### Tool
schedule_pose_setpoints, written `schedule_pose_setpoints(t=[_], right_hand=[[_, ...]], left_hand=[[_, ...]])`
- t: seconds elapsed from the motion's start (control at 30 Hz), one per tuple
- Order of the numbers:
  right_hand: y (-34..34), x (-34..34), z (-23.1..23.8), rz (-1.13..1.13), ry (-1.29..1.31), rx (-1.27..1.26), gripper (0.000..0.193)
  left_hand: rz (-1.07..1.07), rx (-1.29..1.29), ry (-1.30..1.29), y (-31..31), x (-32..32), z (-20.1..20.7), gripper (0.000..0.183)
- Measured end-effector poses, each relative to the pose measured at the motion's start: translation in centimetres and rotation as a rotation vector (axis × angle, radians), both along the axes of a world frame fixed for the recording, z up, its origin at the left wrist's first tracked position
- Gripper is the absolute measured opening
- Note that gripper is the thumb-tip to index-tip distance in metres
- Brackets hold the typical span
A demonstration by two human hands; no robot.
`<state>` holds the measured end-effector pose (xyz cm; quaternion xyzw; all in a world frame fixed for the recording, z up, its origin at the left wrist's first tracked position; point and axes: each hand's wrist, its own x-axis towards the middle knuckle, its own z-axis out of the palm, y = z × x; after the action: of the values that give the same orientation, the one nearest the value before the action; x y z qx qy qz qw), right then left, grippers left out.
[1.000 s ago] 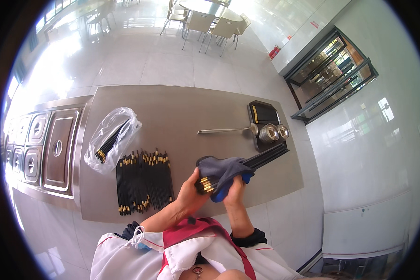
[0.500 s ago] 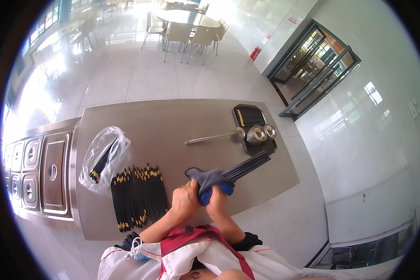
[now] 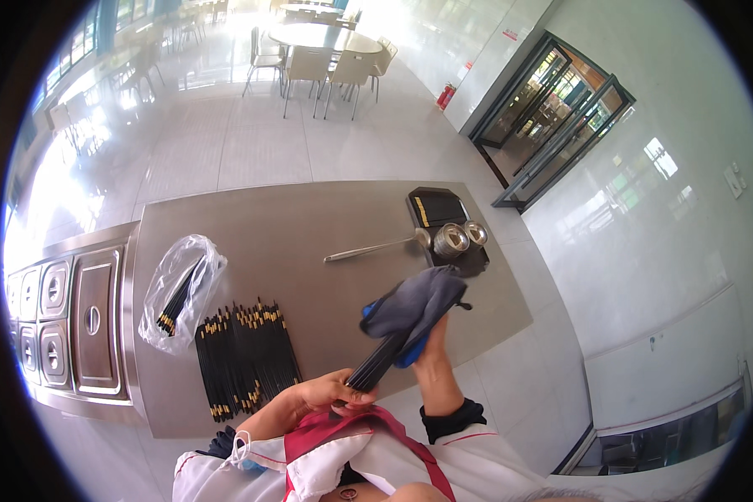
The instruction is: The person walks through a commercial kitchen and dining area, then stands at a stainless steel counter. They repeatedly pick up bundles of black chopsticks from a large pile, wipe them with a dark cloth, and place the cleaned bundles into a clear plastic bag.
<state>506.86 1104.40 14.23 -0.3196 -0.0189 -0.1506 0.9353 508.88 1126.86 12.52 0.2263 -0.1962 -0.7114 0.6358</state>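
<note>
My left hand is closed around the near end of a bundle of black chopsticks, close to my body. A grey and blue cloth wraps the upper part of the bundle, hiding most of it. From below, my right hand grips this cloth; its fingers are largely covered by the fabric. Left of my hands, many black chopsticks with gold bands lie side by side on the steel table. Beyond them sits a clear plastic bag with more chopsticks inside.
At the table's far right, a dark tray holds black chopsticks and two metal containers. A ladle rests with its head at the tray. Lidded steel pans adjoin on the left. A round table with chairs stands farther off.
My left hand has gone from the cloth to the bundle's near end. The cloth and my right hand have moved up and right, and the bundle now points toward my body.
</note>
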Motion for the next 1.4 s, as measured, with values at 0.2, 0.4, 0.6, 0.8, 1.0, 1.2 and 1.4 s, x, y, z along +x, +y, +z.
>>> schedule_pose_setpoints(t=[0.2,0.4,0.6,0.8,1.0,1.2,1.4], right_hand=[[8.2,-3.2,-0.5,-0.067,0.347,-0.327,0.042],[8.3,-3.7,-0.7,-0.157,0.406,-0.497,0.033],[7.2,-2.5,2.0,-0.306,0.426,-0.404,0.03],[2.6,0.1,4.9,-0.357,0.301,-0.291,0.036],[3.3,-0.6,3.5,-0.224,0.225,-0.096,0.036],[5.9,-3.0,2.6,-0.31,0.362,-0.283,0.034],[7.2,-4.2,2.3,-0.165,0.435,-0.476,0.018]], left_hand=[[-0.157,-0.112,0.321,0.8,1.0,-3.0,0.035],[0.381,0.164,-0.272,1.2,-0.3,-0.7,0.024],[0.348,0.27,-0.415,2.1,-0.7,1.7,0.029],[0.366,0.044,-0.207,1.9,-1.1,1.7,0.032],[0.385,0.02,-0.087,1.7,-1.3,2.0,0.033],[0.42,0.019,0.055,1.8,-0.9,1.3,0.027],[0.572,0.031,0.096,1.5,-1.1,0.6,0.025]])
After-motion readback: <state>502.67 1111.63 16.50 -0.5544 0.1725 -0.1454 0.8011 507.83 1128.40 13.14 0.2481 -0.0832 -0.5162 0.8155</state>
